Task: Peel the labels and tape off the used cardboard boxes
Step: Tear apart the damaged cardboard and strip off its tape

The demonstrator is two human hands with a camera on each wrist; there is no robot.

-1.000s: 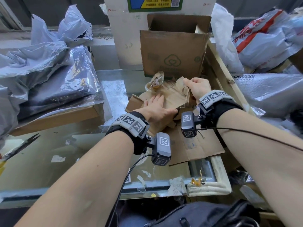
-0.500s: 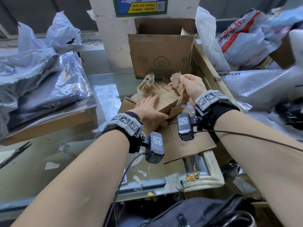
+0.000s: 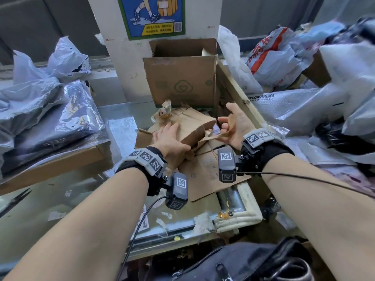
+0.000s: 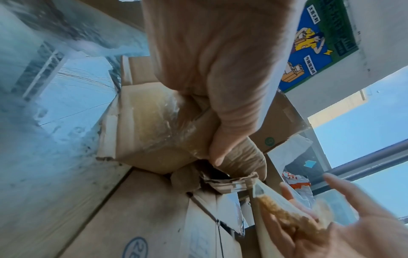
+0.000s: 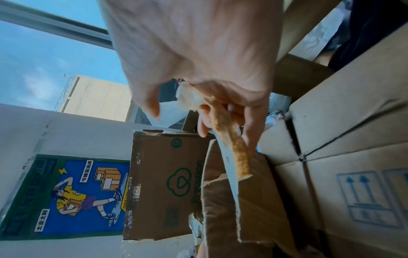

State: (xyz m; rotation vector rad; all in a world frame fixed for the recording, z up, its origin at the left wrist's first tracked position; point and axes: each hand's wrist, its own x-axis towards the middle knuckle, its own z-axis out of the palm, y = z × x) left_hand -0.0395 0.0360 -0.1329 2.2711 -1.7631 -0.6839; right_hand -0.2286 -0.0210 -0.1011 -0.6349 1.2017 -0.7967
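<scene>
Landmark: the small box (image 3: 194,128) is taken as reference; it is lain on flattened cardboard (image 3: 205,171) on the bench (image 3: 121,126), in front of the upright open box (image 3: 180,78).
Left hand (image 3: 172,138): laid flat on the small box's top, fingers straight, thumb wrapped at its near edge; the box is pressed down.
Right hand (image 3: 235,126): held just right of the small box; a tape strip (image 3: 215,135) is pinched between thumb and fingers.
Tape strip: stretched from the small box's right end to the right hand; its long axis is run left to right, rising slightly toward the hand.
Change: half a second ago the strip was held above the box's far edge; it is now drawn out to the right, and the right palm is turned upward.
</scene>
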